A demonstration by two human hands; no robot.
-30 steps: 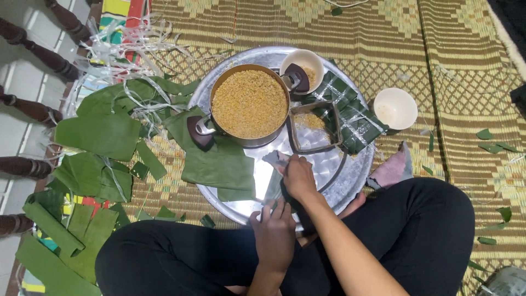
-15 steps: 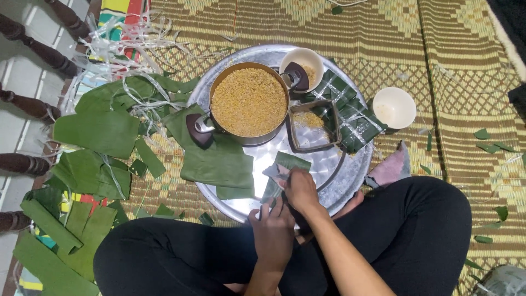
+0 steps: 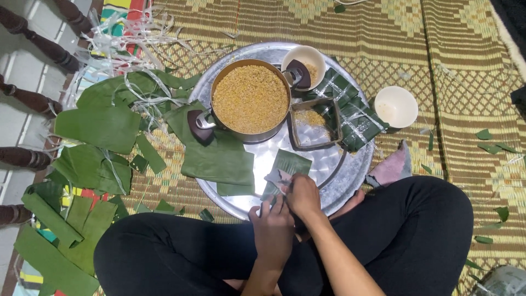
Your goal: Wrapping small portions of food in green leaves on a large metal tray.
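Note:
I sit cross-legged in black trousers at a round metal tray [image 3: 350, 170]. My right hand [image 3: 302, 196] and my left hand [image 3: 272, 229] are together at the tray's near edge, both gripping a folded strip of green leaf [image 3: 289, 164] that sticks up over the tray. Beyond it stands a pot of yellow grain [image 3: 250, 99] with dark handles. To the pot's right lies a square metal mould [image 3: 314, 124] with some grain inside, lined with leaf. Wrapped leaf parcels [image 3: 356, 118] tied with pale strips lie behind the mould.
A flat leaf [image 3: 219, 159] lies under the pot's near side. A small white bowl [image 3: 307, 57] sits on the tray's far side, an empty white bowl [image 3: 395, 106] on the woven mat. Cut leaves [image 3: 98, 129] and pale strips [image 3: 131, 38] lie to the left. Dark chair legs [image 3: 33, 98] line the left edge.
My right hand has drawn back from the tray's middle toward me, bringing the leaf strip. My left hand has risen to meet it and now grips the leaf too.

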